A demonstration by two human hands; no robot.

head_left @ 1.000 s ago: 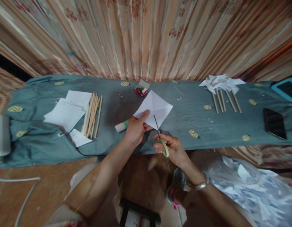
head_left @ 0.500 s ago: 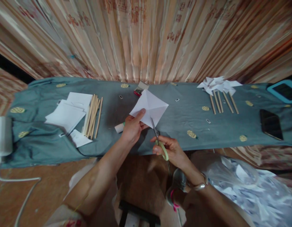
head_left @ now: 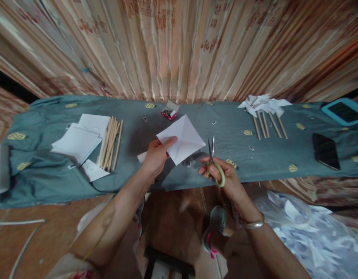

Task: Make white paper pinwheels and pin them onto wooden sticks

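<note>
My left hand (head_left: 156,157) pinches a creased white paper square (head_left: 183,142) by its left corner and holds it just above the blue-grey cloth (head_left: 179,174). My right hand (head_left: 225,179) grips green-handled scissors (head_left: 213,159), blades pointing up and slightly parted, just right of the paper and clear of it. A white glue stick (head_left: 141,157) pokes out from behind my left hand.
A stack of white paper (head_left: 80,139) and several wooden sticks (head_left: 110,142) lie at the left. A small red box (head_left: 168,111) sits at the back. Finished paper pinwheels on sticks (head_left: 264,112), a black phone (head_left: 325,150) and a teal-framed tablet (head_left: 344,111) are at the right.
The scissors were cutting into the paper's lower corner; my right hand has pulled them out and moved right. My left hand has turned the paper slightly and shifted it left.
</note>
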